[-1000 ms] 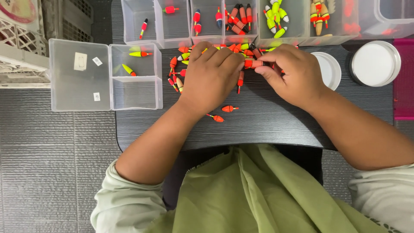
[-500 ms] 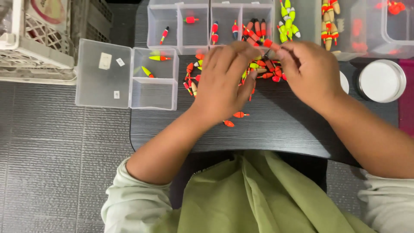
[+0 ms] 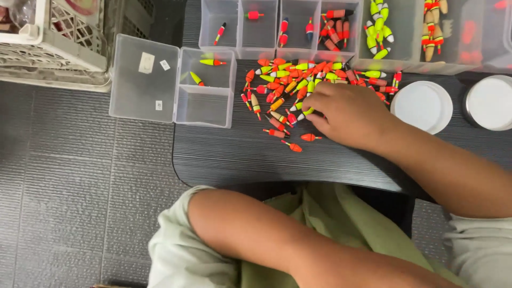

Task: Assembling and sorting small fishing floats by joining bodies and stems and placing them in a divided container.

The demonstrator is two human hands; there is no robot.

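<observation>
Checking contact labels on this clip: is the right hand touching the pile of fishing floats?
Touching. The head view shows the right hand lying palm down on the float pile, its fingertips on a yellow-green float at the pile's edge.

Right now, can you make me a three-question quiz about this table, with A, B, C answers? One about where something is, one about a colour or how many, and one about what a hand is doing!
1. Where is the pile of small floats?
A. On the dark table
B. On the grey floor
C. Inside the white crate

2. How many floats lie in the small clear box with its lid flipped open?
A. None
B. Two
C. Ten

3. What is the right hand doing?
A. Holding a round white lid
B. Resting in the lap
C. Touching the float pile with its fingers

Answers:
1. A, the floats are spread on the dark tabletop.
2. B, two yellow-green and orange floats lie in its upper part.
3. C, the fingertips lie at the pile's edge; both round white lids sit untouched to the side.
</observation>
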